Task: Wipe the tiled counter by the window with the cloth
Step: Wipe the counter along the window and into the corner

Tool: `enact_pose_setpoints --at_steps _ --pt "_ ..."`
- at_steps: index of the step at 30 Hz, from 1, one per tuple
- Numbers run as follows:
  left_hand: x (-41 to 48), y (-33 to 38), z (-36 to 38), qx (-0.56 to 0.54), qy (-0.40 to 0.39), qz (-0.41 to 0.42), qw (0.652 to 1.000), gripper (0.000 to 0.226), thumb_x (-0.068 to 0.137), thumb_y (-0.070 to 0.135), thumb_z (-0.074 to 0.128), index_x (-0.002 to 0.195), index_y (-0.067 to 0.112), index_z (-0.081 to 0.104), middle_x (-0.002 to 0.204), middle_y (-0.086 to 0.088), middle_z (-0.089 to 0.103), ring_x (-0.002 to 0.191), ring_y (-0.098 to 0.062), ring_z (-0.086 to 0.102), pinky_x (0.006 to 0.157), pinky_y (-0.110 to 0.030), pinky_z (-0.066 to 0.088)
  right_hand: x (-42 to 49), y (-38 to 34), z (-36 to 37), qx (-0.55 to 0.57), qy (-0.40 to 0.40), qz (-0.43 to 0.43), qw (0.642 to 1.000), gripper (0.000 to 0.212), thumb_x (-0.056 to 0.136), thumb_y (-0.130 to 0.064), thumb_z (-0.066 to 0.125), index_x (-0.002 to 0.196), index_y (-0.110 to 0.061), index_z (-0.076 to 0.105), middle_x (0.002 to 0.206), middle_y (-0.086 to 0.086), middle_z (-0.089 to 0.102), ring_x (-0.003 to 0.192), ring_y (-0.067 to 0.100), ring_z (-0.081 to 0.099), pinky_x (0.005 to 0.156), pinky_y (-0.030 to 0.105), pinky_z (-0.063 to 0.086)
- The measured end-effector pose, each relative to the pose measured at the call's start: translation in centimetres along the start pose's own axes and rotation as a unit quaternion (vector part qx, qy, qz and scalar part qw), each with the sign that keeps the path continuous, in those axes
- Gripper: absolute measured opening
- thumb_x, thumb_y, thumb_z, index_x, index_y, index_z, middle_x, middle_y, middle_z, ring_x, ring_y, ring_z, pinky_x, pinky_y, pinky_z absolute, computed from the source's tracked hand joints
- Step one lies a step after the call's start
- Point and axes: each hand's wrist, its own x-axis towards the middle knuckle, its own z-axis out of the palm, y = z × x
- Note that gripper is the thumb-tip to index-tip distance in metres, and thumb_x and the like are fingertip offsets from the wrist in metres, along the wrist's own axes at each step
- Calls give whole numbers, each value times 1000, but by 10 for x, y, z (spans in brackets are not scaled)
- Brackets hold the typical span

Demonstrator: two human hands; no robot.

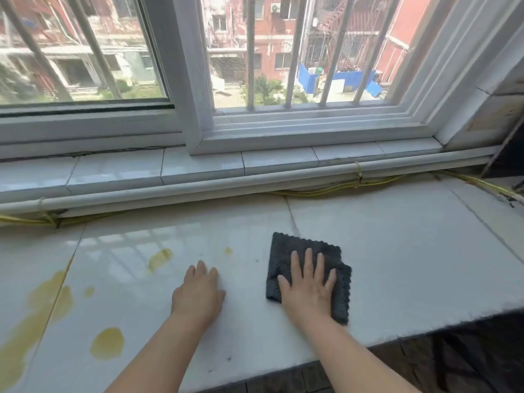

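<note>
The white tiled counter (397, 251) runs below the window. A folded dark grey cloth (295, 248) lies flat on it, right of centre. My right hand (309, 287) presses down on the cloth, palm flat and fingers spread. My left hand (198, 293) rests on the bare tile to the left of the cloth, fingers loosely curled and holding nothing. Yellow stains mark the counter to the left: a round puddle (107, 343), a long streak (42, 304) by the tile joint, and a smaller smear (160, 258).
A white pipe (198, 185) and yellow cables (326, 191) run along the back of the counter under the window sill (198, 165). The window frame (192, 80) has bars outside. The counter's front edge (425, 327) drops to a dark floor at the right.
</note>
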Motion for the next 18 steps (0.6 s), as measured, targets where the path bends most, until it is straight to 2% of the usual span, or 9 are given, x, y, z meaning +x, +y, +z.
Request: enact_pose_setpoints --at_steps 2,4,5,7,10,12,14,18 --pt "2 1 0 -8 19 -12 1000 34 91 36 44 120 18 46 133 -3 37 126 -21 34 84 -38 45 -3 -5 6 -29 -12 -141 990 66 93 -58 8 147 -32 -18 152 -3 -30 140 24 -31 108 51 -24" --pt "3 0 -1 -16 31 -19 999 27 89 34 45 110 19 51 124 -1 42 119 -19 40 78 -36 44 10 15 2 -55 -14 -192 980 64 92 -59 8 148 -37 -13 157 -5 -22 139 17 -32 110 48 -22" --pt "3 1 -1 -19 37 -22 999 24 88 32 44 107 19 52 122 0 44 116 -18 41 76 -35 44 21 29 -3 -56 -9 -173 983 63 93 -59 8 148 -37 -13 158 -5 -20 139 17 -31 111 48 -19" --pt "3 3 0 -24 49 -28 998 20 88 28 43 104 20 51 121 0 44 115 -17 43 73 -33 43 45 50 -16 -46 -3 -72 996 62 95 -57 9 148 -35 -13 159 -3 -19 143 21 -25 113 51 -13" --pt "-2 9 1 -16 55 -28 998 23 92 27 40 112 20 47 129 2 39 120 -16 39 71 -32 43 76 40 -34 -13 -28 57 998 65 95 -56 10 150 -30 -13 159 3 -19 144 29 -21 114 58 -7" --pt "-2 9 3 -10 52 -36 998 27 94 27 38 120 20 43 138 2 32 127 -16 33 74 -31 44 92 10 -36 2 -47 63 997 66 95 -56 10 149 -28 -15 158 5 -21 143 31 -22 113 59 -8" --pt "-3 12 2 0 47 -36 998 30 95 27 37 124 20 39 143 2 27 131 -16 29 77 -31 45 100 -20 -33 -5 -50 10 999 66 95 -57 9 149 -28 -16 158 6 -22 143 32 -23 112 59 -10" --pt "-3 14 -2 8 44 -48 998 30 95 25 38 124 19 39 146 1 24 132 -17 26 78 -32 45 99 -77 -23 -41 -53 -195 979 65 95 -58 11 149 -31 -13 158 2 -22 143 29 -25 111 56 -16"
